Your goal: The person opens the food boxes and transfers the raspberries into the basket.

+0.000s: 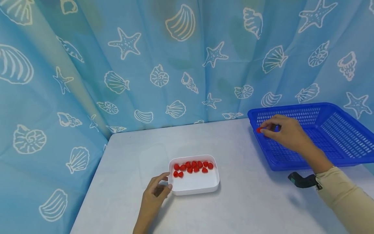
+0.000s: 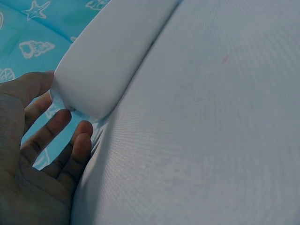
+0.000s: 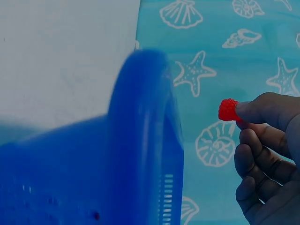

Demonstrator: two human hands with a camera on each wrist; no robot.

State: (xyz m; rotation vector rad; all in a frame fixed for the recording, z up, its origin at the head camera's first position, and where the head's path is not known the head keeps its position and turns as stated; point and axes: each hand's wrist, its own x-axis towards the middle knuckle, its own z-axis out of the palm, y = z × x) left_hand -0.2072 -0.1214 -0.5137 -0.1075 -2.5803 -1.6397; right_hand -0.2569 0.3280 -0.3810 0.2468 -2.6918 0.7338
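A red raspberry (image 3: 228, 109) is pinched between the thumb and index finger of my right hand (image 1: 284, 133), just inside the left rim of the blue basket (image 1: 263, 152). In the head view a second small red patch shows below that hand, too small to make out. My left hand (image 1: 153, 195) holds the left end of a white tray (image 1: 194, 187) with thumb and forefinger; in the left wrist view its other fingers (image 2: 82, 147) are loosely bent beside the tray. Several red raspberries (image 1: 194, 164) lie along the tray's back and left sides.
The white table (image 1: 233, 208) carries both containers, the tray in the middle and the basket at the right. A blue curtain (image 1: 187, 65) with shell prints hangs behind and at the left. A black wrist mount (image 1: 302, 180) sticks out from the right sleeve.
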